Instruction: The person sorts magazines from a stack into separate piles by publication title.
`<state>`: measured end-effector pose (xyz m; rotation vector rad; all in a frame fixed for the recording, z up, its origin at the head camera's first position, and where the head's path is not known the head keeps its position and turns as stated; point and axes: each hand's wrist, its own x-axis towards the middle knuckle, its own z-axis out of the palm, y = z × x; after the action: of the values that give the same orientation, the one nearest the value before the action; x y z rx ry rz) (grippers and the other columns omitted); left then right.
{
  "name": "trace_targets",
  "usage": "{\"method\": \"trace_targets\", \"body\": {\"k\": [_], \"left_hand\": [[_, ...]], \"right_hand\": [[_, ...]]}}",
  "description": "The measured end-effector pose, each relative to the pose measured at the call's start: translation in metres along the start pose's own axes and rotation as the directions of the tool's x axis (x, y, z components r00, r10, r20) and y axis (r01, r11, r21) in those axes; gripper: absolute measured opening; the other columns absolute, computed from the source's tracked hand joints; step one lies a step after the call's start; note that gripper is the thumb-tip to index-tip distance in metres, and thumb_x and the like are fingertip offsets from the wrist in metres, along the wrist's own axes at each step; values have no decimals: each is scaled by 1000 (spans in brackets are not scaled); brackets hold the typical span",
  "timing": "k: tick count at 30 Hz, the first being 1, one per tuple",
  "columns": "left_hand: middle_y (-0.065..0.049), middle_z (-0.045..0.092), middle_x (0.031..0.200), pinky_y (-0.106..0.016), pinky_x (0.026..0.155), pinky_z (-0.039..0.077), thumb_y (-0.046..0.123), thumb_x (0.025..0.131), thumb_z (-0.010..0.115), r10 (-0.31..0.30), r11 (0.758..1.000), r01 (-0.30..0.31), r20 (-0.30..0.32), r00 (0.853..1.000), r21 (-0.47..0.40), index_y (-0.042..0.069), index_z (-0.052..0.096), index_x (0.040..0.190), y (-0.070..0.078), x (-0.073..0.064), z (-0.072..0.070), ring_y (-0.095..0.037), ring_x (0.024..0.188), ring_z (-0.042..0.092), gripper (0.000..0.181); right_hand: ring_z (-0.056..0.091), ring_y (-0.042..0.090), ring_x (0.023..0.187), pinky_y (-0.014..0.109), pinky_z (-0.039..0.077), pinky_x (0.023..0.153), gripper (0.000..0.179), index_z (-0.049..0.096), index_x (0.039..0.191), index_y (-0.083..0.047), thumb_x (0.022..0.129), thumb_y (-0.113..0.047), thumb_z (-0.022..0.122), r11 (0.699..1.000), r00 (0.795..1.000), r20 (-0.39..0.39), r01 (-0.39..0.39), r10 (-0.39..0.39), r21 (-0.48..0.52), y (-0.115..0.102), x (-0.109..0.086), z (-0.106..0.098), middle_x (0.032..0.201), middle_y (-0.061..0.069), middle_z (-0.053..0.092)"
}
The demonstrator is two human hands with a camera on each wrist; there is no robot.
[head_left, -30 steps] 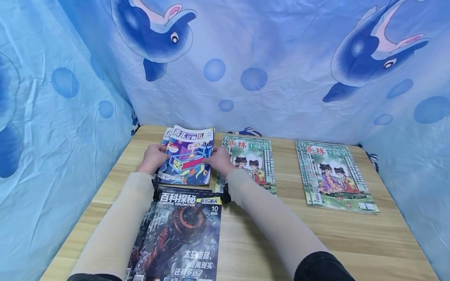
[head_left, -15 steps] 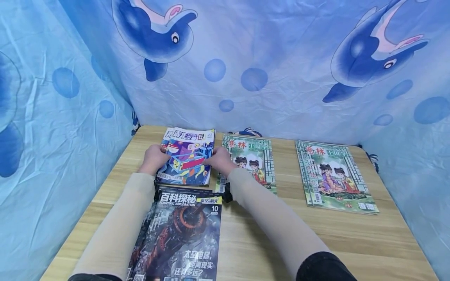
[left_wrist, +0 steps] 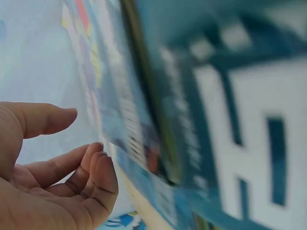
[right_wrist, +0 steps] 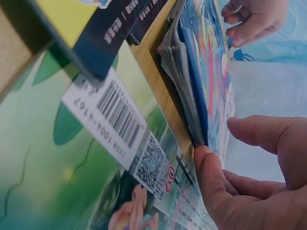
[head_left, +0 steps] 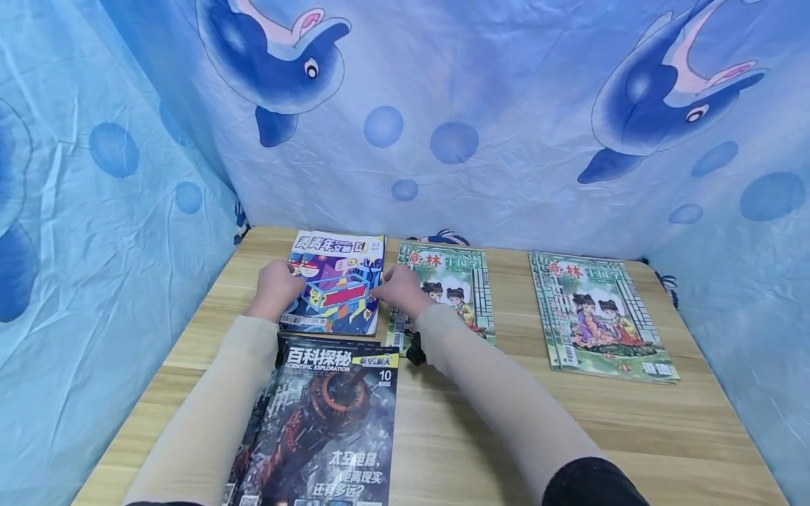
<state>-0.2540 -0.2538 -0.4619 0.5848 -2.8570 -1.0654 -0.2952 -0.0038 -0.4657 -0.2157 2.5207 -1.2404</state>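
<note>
A stack of purple-and-blue magazines (head_left: 335,263) lies near the table's back left, the top one nearly flush over another. At its left edge is my left hand (head_left: 275,289); the left wrist view shows its thumb (left_wrist: 53,119) apart from loosely bent fingers, nothing between them. My right hand (head_left: 405,289) is at the right edge, over a green magazine. In the right wrist view a fingertip (right_wrist: 202,151) meets the stack's edge, while the thumb (right_wrist: 249,132) stands off the cover.
Dark science magazines (head_left: 329,429) lie overlapped in front of the stack. Green magazines (head_left: 446,267) sit just right of it, with another green pile (head_left: 601,316) farther right. A blue dolphin-print curtain (head_left: 411,91) rises behind and beside the wooden table (head_left: 538,422).
The top purple magazine has slid slightly toward me and left, lining up more closely with the one beneath. My right hand has eased its hold and drawn slightly off the cover.
</note>
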Motion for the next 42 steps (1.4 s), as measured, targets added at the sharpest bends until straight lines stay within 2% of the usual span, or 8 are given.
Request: {"method": "trace_targets", "body": {"k": [3,7,12,22,26,31,38,42], "left_hand": [[-34,56,125,-54,95,50,14,95,58,41,999,-41,-15,999,10,-15,52,132,10,-2,1,-42,110,58,48],[-29,59,116,-48,83,54,19,97,58,105,994,-105,-25,994,-18,-14,55,132,24,-12,3,-37,98,58,48],[-21,61,104,-42,73,51,19,97,60,186,979,-189,-50,981,-75,-10,59,130,44,-29,7,-32,87,57,44],[-15,62,115,-43,82,55,21,97,68,271,913,-250,23,962,-322,-3,56,138,79,-65,18,-30,101,60,48],[-16,62,120,-44,88,54,18,97,69,291,883,-265,8,957,-387,-1,57,139,90,-78,23,-30,107,60,48],[-18,62,126,-44,93,53,15,97,69,321,856,-297,-16,947,-424,-2,56,140,99,-92,28,-32,112,61,48],[-20,62,128,-44,99,50,14,95,72,350,825,-323,-30,936,-463,-4,55,139,104,-106,38,-34,116,61,50],[-20,60,132,-44,101,49,12,95,72,354,809,-318,-22,935,-495,-5,50,143,104,-114,44,-35,119,60,55]], "right_hand": [[64,21,96,39,56,85,56,58,136,2,89,-21,80,1000,1000,-16,21,-21,14,-1,-7,-5,128,15,61],[67,19,89,38,57,80,57,54,141,3,93,-18,76,995,998,-30,53,-51,83,2,-15,-13,118,13,65],[65,21,96,38,57,79,54,54,143,-1,96,-21,72,984,994,-68,92,-82,155,11,-25,-26,114,8,64],[62,21,109,38,55,89,52,56,141,-3,96,-24,72,944,966,-229,183,-121,275,31,-55,-63,124,11,63],[62,21,112,37,54,92,53,58,139,-2,95,-25,74,926,943,-298,236,-145,296,44,-65,-76,125,10,64],[61,21,115,35,54,93,50,58,139,-5,95,-22,74,903,919,-359,286,-164,320,60,-79,-89,126,7,63],[56,26,125,32,50,99,57,54,143,-4,94,-24,76,868,908,-382,323,-172,377,75,-103,-108,133,8,60],[52,28,131,31,44,105,61,52,144,-2,94,-25,77,869,898,-397,342,-190,358,84,-115,-117,140,12,56]]}}
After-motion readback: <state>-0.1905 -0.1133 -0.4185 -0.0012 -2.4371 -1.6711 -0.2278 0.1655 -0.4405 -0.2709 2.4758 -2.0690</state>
